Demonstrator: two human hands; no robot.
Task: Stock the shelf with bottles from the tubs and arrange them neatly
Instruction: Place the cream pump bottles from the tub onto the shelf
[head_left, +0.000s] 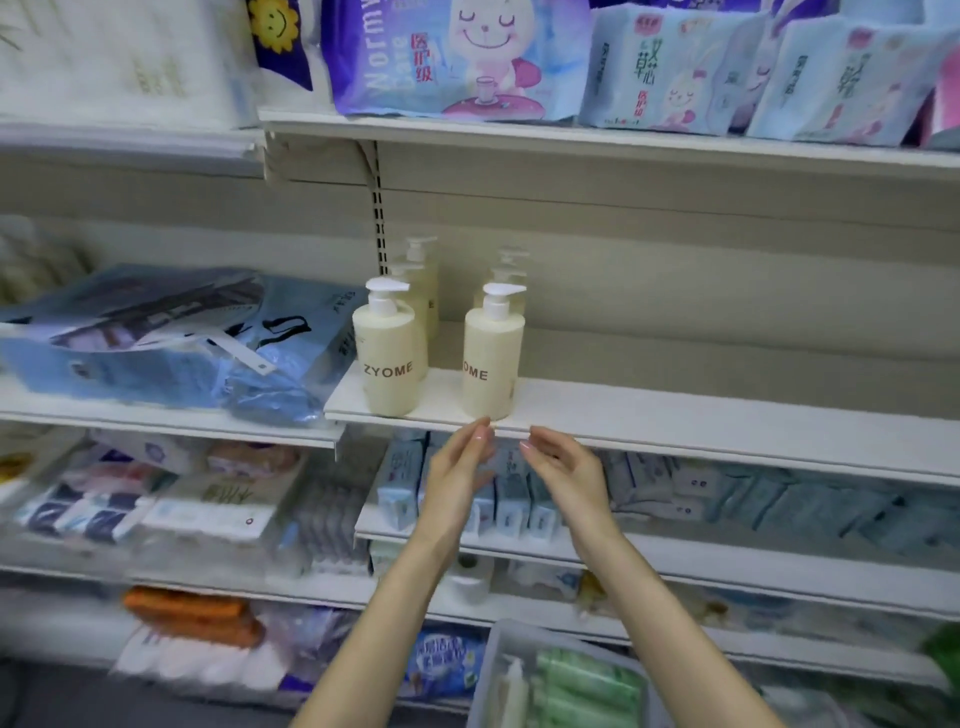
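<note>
Two cream pump bottles stand at the front of the white shelf (675, 421): the left bottle (389, 358) and the right bottle (492, 364), with more cream bottles (423, 270) in rows behind them. My left hand (460, 467) and my right hand (566, 470) hover just below the shelf's front edge under the right bottle, fingers straight, holding nothing. A clear tub (493, 670) at the bottom holds a cream bottle (514, 691) and green bottles (582, 686).
Blue plastic packs (156, 338) lie on the shelf to the left of the bottles. Tissue packs (457, 57) fill the shelf above, and small blue packs (509, 493) the shelf below. To the right of the bottles the white shelf is bare.
</note>
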